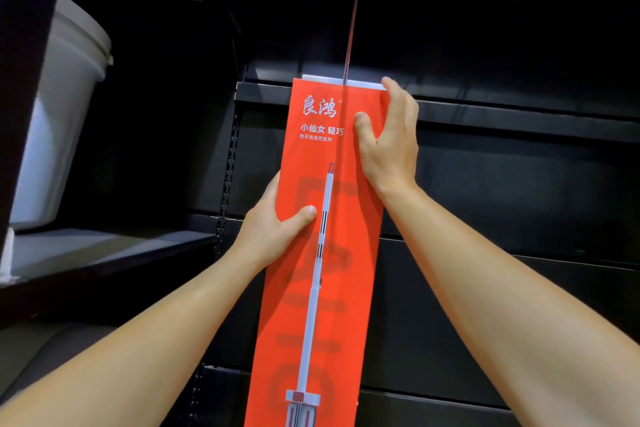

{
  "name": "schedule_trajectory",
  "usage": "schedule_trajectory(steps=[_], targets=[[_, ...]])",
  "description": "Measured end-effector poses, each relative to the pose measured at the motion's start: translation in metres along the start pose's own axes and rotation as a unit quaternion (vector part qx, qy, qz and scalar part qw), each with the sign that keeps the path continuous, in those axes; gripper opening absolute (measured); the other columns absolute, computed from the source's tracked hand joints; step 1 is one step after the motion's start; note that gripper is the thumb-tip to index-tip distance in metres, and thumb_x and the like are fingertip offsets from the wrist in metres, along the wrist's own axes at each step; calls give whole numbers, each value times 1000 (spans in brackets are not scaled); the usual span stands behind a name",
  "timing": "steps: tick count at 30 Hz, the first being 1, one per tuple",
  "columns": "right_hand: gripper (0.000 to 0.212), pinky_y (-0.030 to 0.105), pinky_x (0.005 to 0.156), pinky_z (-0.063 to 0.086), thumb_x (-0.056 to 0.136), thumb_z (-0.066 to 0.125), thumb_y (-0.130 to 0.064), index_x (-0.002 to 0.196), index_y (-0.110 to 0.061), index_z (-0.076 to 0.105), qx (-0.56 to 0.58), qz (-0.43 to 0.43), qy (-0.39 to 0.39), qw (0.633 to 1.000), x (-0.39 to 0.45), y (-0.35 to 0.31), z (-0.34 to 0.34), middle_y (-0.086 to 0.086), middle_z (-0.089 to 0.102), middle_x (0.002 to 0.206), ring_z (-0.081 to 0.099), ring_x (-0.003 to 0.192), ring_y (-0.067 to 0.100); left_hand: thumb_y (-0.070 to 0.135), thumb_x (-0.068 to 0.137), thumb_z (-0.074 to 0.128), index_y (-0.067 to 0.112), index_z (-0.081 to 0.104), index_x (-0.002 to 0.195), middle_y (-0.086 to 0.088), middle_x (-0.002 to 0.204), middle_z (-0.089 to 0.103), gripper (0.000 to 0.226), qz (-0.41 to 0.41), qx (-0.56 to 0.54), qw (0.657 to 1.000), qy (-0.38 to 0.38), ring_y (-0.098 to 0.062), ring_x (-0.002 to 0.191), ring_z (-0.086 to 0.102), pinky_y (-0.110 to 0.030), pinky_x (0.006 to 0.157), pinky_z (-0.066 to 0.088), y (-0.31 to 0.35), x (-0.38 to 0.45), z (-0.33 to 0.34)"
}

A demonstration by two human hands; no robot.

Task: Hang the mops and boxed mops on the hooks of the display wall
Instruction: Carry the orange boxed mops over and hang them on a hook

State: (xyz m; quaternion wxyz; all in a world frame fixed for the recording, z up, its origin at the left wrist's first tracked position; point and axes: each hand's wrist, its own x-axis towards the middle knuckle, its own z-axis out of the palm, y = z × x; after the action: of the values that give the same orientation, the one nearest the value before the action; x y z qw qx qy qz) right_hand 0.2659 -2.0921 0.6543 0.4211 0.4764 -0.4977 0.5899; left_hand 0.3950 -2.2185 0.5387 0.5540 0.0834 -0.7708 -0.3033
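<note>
Fingers of the right hand (388, 146) wrap round the right edge of a tall, narrow red cardboard box printed with a white mop and Chinese lettering (322, 253), near its top; the thumb lies flat on the red front, and the fingertips reach up to the white top flap. Lower down, the left hand (273, 229) grips the box's left edge about halfway along the visible length, thumb pressed across the front face, the other fingers hidden behind the box. Both bare forearms reach up from the bottom corners of the view.

The boxed mop stands upright against the dark display wall (502, 184), its top edge level with a black horizontal rail. A long thin metal hook rod (351, 28) runs from high on the wall down to the middle of the box's top edge; whether the rod passes through a hanging hole cannot be told.

To the left, a black metal shelf (114, 246) juts from a slotted upright, and a white plastic bucket (59, 107) sits on it, tilted by the lens, well apart from the box.
</note>
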Motion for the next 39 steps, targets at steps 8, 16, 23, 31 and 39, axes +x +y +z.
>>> schedule_trajectory(steps=[8,16,23,31,39], targets=[[56,44,104,46,99,52,-36,152,-34,38,-159,-68,-90,981,-46,3,-10,-4,12,167,21,146,23,47,92,62,58,-3,149,9,158,29,87,43,42,996,68,-10,134,42,-31,99,39,4,-19,12],[77,47,118,32,92,64,-40,158,-30,26,-271,-57,-242,930,-133,8,-51,-1,2,169,24,148,27,39,95,59,61,-11,146,12,165,5,90,16,224,974,-21,-22,141,35,-50,102,48,0,-66,2],[74,45,125,6,95,50,-56,158,-30,21,-387,16,-367,846,-195,-33,-80,0,7,169,-1,155,29,56,93,52,34,-3,157,2,167,-5,87,-20,411,902,-132,-26,153,1,-48,122,15,-4,-128,-16],[74,43,125,15,91,61,-42,155,-19,30,-360,89,-441,817,-301,-105,-144,4,31,161,15,153,30,50,94,55,24,21,157,-3,163,24,77,-3,383,901,-204,-29,150,19,-48,121,21,16,-249,-48],[73,42,123,21,89,65,-36,152,-13,37,-296,127,-502,803,-415,-176,-213,8,38,157,26,148,32,42,93,60,18,35,153,-7,158,35,70,-26,345,902,-258,-30,144,31,-45,118,27,41,-402,-99]])
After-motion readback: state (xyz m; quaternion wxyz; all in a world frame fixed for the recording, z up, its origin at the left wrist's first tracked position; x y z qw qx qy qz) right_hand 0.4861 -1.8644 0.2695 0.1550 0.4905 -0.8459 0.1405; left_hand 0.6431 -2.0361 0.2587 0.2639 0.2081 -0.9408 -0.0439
